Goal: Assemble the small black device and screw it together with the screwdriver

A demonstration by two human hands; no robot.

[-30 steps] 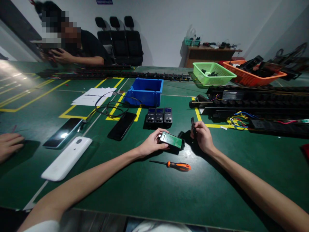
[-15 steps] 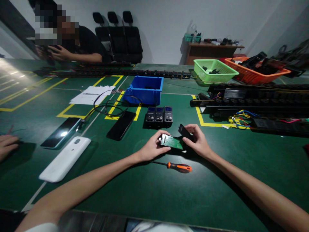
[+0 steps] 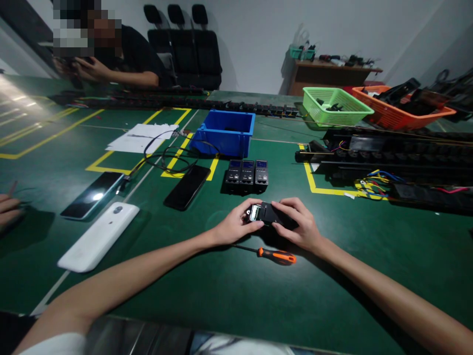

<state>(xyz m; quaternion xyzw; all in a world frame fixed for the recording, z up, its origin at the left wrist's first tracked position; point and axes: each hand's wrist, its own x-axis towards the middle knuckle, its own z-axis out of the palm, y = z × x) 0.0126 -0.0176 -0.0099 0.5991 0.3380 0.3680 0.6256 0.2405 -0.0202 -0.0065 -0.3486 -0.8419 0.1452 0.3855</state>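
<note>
While the green table [image 3: 207, 301] fills most of the view, black seats [image 3: 185, 56] stand against the wall beyond it, with a brown desk [image 3: 325, 79] farther right. A person [image 3: 142, 59] in a dark top is across the table at left. Black rails [image 3: 402, 158] lie at right, coloured wires [image 3: 373, 183] beside them; behind stand an orange basket [image 3: 404, 112] and a green basket [image 3: 338, 111], both holding black parts. A blue bin [image 3: 225, 137] stands near the middle, with white paper [image 3: 140, 138] to its left.

The wearer's left hand [image 3: 236, 222] and right hand [image 3: 301, 224] are close together, well short of the bin. To their left lie a white phone [image 3: 99, 239], a glossy phone [image 3: 92, 195] and a black phone [image 3: 188, 187].

Three modules [image 3: 247, 176] stand in a row just beyond the hands; a screwdriver [image 3: 277, 255] lies on the near side, tip leftward. Between the hands is the case [image 3: 254, 213], its left end grasped by the left fingers and thumb. Right fingers and thumb grip the black cover [image 3: 269, 214], which lies over most of the case, leaving the pale left end exposed. Whether it is fully seated, I cannot tell.
</note>
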